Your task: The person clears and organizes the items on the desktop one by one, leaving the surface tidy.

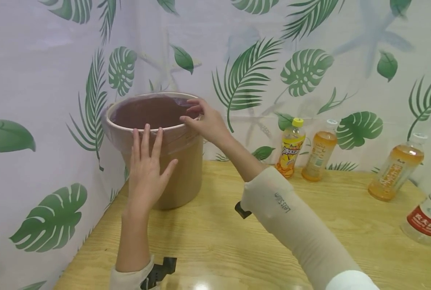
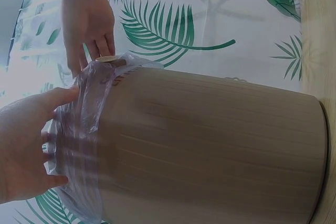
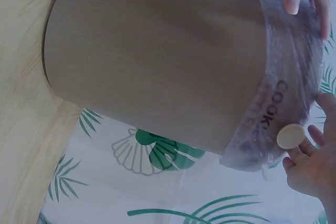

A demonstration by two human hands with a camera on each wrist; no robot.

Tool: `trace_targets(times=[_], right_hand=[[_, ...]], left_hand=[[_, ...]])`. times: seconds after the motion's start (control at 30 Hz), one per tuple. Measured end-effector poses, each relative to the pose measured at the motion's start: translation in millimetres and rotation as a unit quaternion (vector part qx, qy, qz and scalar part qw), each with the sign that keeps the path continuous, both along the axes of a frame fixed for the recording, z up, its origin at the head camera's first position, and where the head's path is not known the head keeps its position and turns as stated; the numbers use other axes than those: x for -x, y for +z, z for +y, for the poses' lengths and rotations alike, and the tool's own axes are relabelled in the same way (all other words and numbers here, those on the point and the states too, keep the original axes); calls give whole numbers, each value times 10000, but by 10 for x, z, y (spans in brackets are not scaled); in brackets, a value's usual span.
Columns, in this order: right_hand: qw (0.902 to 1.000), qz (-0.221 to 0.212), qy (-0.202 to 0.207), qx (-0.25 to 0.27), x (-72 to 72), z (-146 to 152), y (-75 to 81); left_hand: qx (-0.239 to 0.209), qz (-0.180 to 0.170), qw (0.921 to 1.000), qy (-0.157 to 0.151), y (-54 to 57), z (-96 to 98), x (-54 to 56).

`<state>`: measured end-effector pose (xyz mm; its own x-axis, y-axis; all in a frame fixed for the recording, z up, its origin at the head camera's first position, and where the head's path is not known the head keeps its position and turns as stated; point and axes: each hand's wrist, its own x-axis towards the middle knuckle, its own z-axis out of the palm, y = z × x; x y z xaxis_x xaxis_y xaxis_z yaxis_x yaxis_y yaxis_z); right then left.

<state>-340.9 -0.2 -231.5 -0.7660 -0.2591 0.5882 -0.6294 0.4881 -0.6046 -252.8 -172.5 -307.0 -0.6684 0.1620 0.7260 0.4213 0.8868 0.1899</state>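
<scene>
A tall beige trash can [image 1: 186, 177] stands on the table, a thin translucent purple trash bag [image 2: 92, 103] lining it and folded down over its rim. My left hand [image 1: 146, 173] rests its straight, spread fingers on the near side of the rim, over the bag. At the right of the rim, my right hand [image 1: 210, 123] bends its fingers and thumb over the bagged edge. Beside those fingers, the right wrist view has a round cream knob [image 3: 291, 136] on the can's side. Printed letters show through the bag there.
On the table [image 1: 215, 249], to the right, stand a yellow-capped bottle [image 1: 291, 149], two white-capped bottles of orange drink [image 1: 320, 155] [image 1: 396, 169] and a clear bottle with a red label [image 1: 427, 217]. A leaf-patterned sheet [image 1: 251, 32] hangs behind and at left, close to the can.
</scene>
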Motion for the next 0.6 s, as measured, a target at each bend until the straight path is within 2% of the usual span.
trace_targets(times=[0.2,0.6], right_hand=[[9997,115,0,238,-196,343,-16],[9950,355,-521,771,-760,1400,-290]], left_hand=[[-5,-35,10000,9,10,21,15],[-21,-68,10000,30,-8,26,35]])
